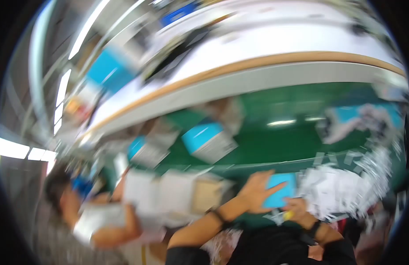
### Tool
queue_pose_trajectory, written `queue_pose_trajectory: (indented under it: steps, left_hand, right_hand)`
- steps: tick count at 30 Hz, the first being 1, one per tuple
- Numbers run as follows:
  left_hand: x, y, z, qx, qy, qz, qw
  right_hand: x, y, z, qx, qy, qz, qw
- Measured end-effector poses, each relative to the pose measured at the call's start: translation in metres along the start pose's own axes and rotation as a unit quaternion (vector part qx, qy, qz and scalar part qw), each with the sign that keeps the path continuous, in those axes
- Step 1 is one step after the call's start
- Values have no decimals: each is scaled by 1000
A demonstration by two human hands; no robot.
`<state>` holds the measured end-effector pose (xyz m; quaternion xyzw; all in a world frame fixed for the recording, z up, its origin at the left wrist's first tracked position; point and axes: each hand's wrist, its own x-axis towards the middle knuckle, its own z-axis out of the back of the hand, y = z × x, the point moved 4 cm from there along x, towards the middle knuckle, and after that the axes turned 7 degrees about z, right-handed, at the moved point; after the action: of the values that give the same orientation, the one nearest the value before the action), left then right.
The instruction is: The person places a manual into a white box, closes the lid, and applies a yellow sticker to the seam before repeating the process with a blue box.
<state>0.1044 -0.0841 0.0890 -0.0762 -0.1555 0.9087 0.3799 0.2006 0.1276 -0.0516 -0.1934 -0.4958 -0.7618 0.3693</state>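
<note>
A flat-faced light-blue box (284,184) is between my two hands, blurred by motion. My left hand (256,193) grips its left side, with one finger stretched across the blue face and others along the upper left edge. Close to its lower right corner, my right hand (298,209) is closed, with a small yellow object (287,215) showing at its fingers. The kind of that object is too blurred to tell. Right beside the box lies a big heap of white paper slips (335,190) on the green table (275,145).
Two blue-and-white boxes (210,141) stand farther back. Open cardboard cartons (206,194) are at my left, beside a seated person (105,221). A white shelf with a wooden edge (240,68) runs across the back. Blue-and-white items (346,121) lie at the far right.
</note>
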Motion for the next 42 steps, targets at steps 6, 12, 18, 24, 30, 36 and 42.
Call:
queue_pose_trajectory:
  steps: [6,12,18,24,30,36,42]
  left_hand:
    - [65,-28,22,84,12,-30,996]
    - [99,0,23,55,-45,38,997]
    - [198,31,59,45,-189,59,979]
    - [309,-16,14,88,10,138,986]
    - [296,-1,-8,57,14,160,985]
    - [97,-41,-39,-134,-161,188,960]
    - [-117,-83,-68,-133,-179,204,953]
  right_hand:
    - [64,5,66,-66,-45,42,996]
    - [45,-4,97,-114,-163,-113,973]
    - [-53,4,146,-196,-176,-398,879]
    - [-76,18,134,-204,-159,-413,873]
    - [-59,1,99,-199,-140,-393,887]
    - [-129,-34,120,-309,-122,-401,853]
    - [-144,-67,156,-325,9,-315,892]
